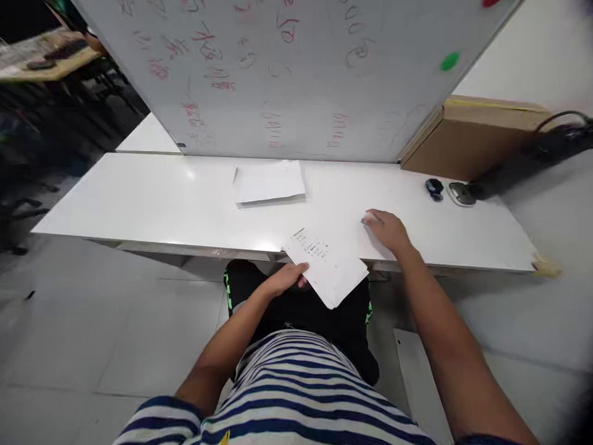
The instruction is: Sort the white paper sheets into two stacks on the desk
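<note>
My left hand (290,276) pinches the left edge of a small stack of paper sheets (334,275), thumb on top. Handwritten dark lines show near the stack's upper corner, and it tilts over my lap at the desk's front edge. On the white desk, to the right of the sheets, rests my right hand (388,230). Its fingers are closed round something small and pale with a dark part, mostly hidden, which I cannot make out. Farther back lies a folded blank white paper (269,181), apart from both hands.
A whiteboard (296,80) with red writing and a green magnet (450,61) stands along the back of the desk (152,198). At the right are a cardboard box (472,139), a small dark object (434,189) and a grey-green computer mouse (461,194).
</note>
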A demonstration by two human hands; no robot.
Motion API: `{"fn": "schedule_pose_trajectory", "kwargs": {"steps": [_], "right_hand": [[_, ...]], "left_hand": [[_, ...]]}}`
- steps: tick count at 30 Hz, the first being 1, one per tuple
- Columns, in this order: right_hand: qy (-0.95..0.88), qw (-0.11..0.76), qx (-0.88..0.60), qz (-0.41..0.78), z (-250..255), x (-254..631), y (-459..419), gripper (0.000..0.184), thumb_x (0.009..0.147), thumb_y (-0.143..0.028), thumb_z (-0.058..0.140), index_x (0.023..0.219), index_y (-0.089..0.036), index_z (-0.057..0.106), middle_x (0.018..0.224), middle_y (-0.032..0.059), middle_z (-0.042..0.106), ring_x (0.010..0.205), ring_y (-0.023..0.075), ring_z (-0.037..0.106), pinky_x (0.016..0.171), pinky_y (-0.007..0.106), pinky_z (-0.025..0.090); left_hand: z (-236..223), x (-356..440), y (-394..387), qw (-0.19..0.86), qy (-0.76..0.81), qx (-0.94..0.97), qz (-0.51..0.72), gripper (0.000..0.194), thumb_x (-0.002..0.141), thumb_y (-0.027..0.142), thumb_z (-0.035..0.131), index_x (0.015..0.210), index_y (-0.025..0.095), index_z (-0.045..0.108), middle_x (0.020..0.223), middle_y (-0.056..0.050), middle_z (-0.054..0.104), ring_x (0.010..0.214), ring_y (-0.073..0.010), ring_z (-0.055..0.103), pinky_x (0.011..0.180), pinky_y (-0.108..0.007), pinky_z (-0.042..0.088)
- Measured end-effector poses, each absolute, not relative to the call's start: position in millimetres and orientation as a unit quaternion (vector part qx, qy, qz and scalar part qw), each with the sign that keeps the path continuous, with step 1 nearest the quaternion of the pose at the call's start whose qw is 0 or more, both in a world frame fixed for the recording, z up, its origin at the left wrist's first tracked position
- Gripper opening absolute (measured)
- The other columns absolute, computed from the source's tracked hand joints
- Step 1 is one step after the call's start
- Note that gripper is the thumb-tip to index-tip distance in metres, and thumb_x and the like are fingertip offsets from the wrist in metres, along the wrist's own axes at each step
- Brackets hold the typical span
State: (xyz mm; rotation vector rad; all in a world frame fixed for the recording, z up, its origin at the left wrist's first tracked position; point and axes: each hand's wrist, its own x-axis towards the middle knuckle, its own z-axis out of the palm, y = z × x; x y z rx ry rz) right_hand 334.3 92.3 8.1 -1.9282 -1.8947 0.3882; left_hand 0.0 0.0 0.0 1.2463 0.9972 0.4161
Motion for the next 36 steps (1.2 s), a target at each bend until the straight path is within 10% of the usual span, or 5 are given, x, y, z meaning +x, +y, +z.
{"fn": "schedule_pose_trajectory", "kwargs": {"steps": [8,13,22,31,36], "right_hand": [[-0.743,0.157,-0.64,0.118,28.2,296.1,98.9,0.044,0.093,-0.043,0.042,0.129,-0.023,0.058,0.125,0.0095,0.063,0.117,0.0295,0.054,0.102,0.047,0.039],[-0.624,0.377,-0.682,0.052,26.4,271.0,41.3,0.048,0.09,-0.047,0.049,0.13,-0.02,0.052,0.136,0.0126,0.052,0.13,0.0294,0.043,0.112,0.055,0.025],[-0.255,0.514,-0.48,0.664,23.0,202.5,-48.6,0.043,0.079,-0.056,0.065,0.109,-0.025,0.065,0.114,0.0062,0.069,0.107,0.025,0.063,0.088,0.04,0.054],[-0.486,0.493,-0.611,0.384,62.4,239.2,29.4,0.043,0.078,-0.055,0.067,0.1,-0.019,0.073,0.104,0.0071,0.073,0.104,0.0308,0.064,0.093,0.048,0.048],[-0.534,0.513,-0.563,0.369,59.5,224.2,56.0,0.043,0.082,-0.055,0.062,0.107,-0.02,0.07,0.109,0.0063,0.072,0.106,0.0275,0.064,0.094,0.045,0.048]], "left_hand": [[6.1,6.9,-10.1,0.634,0.467,0.592,0.172,0.059,0.091,0.06,0.037,0.061,0.016,0.064,0.074,-0.007,0.068,0.077,-0.0209,0.061,0.088,-0.033,0.043],[9.0,6.7,-28.8,0.598,0.546,0.527,0.257,0.059,0.09,0.061,0.039,0.071,0.014,0.068,0.09,-0.01,0.072,0.095,-0.0268,0.064,0.099,-0.038,0.042],[23.7,-4.6,-33.7,0.579,0.484,0.602,0.259,0.054,0.093,0.059,0.038,0.081,0.018,0.07,0.109,-0.009,0.07,0.114,-0.0254,0.058,0.111,-0.04,0.034],[33.6,-47.4,36.9,0.487,0.454,0.517,0.538,0.095,0.069,0.042,0.079,0.147,0.026,0.026,0.127,-0.012,0.058,0.118,-0.025,0.056,0.095,-0.039,0.048],[52.0,-51.4,70.7,0.467,0.442,0.565,0.517,0.06,0.072,0.038,0.077,0.124,0.02,0.055,0.11,-0.009,0.067,0.103,-0.0236,0.063,0.089,-0.037,0.05]]}}
